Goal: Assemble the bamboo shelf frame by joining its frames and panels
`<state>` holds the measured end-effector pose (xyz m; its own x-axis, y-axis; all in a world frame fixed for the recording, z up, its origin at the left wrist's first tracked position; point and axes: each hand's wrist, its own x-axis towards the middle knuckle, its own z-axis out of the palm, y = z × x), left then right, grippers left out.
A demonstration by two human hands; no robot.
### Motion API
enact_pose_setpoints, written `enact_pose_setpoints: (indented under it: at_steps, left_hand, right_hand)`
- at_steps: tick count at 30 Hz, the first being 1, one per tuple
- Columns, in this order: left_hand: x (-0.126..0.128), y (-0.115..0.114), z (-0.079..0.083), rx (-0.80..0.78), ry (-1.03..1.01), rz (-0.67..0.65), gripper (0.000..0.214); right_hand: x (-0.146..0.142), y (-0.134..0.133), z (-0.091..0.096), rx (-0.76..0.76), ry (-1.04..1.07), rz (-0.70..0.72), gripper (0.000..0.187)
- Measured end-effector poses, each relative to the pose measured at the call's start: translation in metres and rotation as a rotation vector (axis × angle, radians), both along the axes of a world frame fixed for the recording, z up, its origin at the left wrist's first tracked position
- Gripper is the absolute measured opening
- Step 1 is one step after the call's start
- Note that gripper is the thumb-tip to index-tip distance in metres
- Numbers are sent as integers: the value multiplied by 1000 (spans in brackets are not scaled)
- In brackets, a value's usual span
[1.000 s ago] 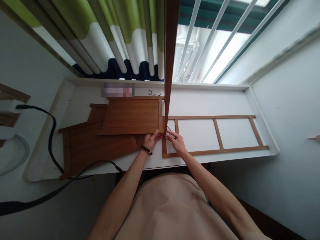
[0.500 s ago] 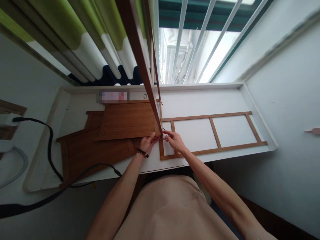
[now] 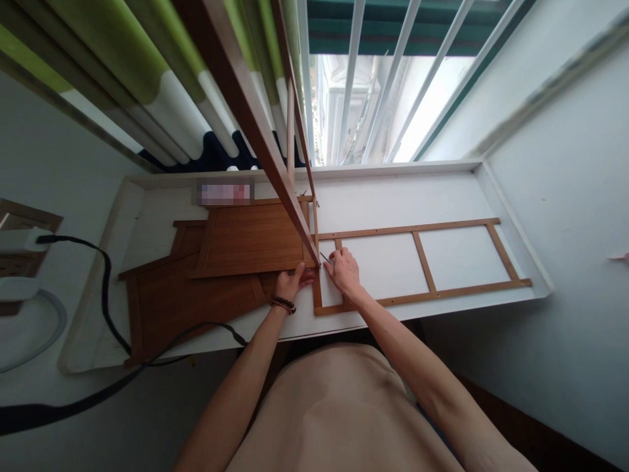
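My left hand (image 3: 293, 284) grips the near right corner of a brown wooden panel (image 3: 250, 236), thumb on top and fingers below the edge. An upright wooden frame (image 3: 268, 141) meets the panel's right end and rises toward me. My right hand (image 3: 344, 269) is closed just right of that joint. Between its fingertips is a thin dark rod (image 3: 324, 257), apparently a hex key, pointing at the frame's foot. Below and right of the joint, a ladder-like wooden frame (image 3: 424, 261) lies flat. Small hardware (image 3: 303, 194) shows at the panel's far right corner.
More wooden panels (image 3: 187, 308) lie under the left side. Everything rests on a white, rimmed ledge (image 3: 393, 190) below a barred window (image 3: 378, 85). A curtain (image 3: 147, 78) hangs at the left. Black cables (image 3: 105, 295) cross the ledge's left end. A blurred packet (image 3: 223, 192) lies at the back.
My right hand has turned, its fingers curling closer round the thin rod. The upright frame leans slightly further left in view. My left hand keeps its hold on the panel.
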<state>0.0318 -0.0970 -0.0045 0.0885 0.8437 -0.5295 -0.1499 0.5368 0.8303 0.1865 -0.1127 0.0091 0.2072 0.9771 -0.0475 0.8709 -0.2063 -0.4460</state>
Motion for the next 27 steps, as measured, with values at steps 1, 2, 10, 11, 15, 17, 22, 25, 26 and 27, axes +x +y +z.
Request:
enact_pose_setpoints:
  at_steps: [1,2,10,11,15,17,22,25,26,27]
  left_hand:
    - [-4,-2,2,38,145,-57,30]
    - [-10,-5,5,98,302,-129,30]
    - [-26,-5,43,929,1166,-439,31]
    - [-22,-1,44,974,1228,-471,44]
    - [-3,13,36,1069,1343,-586,62]
    - [0,19,27,1104,1347,-636,60]
    - [-3,27,9,1169,1324,-685,51]
    - [-5,28,5,1187,1325,-664,48]
    - [-4,28,5,1191,1325,-656,47]
    - [-4,27,4,1193,1324,-648,47]
  right_hand:
    - [1,-1,1,5,21,10,23]
    - [3,-2,2,15,49,29,25]
    - [14,-17,1,124,433,135,29]
    - [13,-17,1,129,471,136,28]
    - [6,-14,3,150,531,146,33]
    - [2,-12,4,148,502,131,34]
    - [-9,-11,5,95,412,108,24]
    - [-13,-14,4,83,405,87,26]
    - [-15,-15,4,81,425,69,26]
    - [-16,-16,3,83,463,40,27]
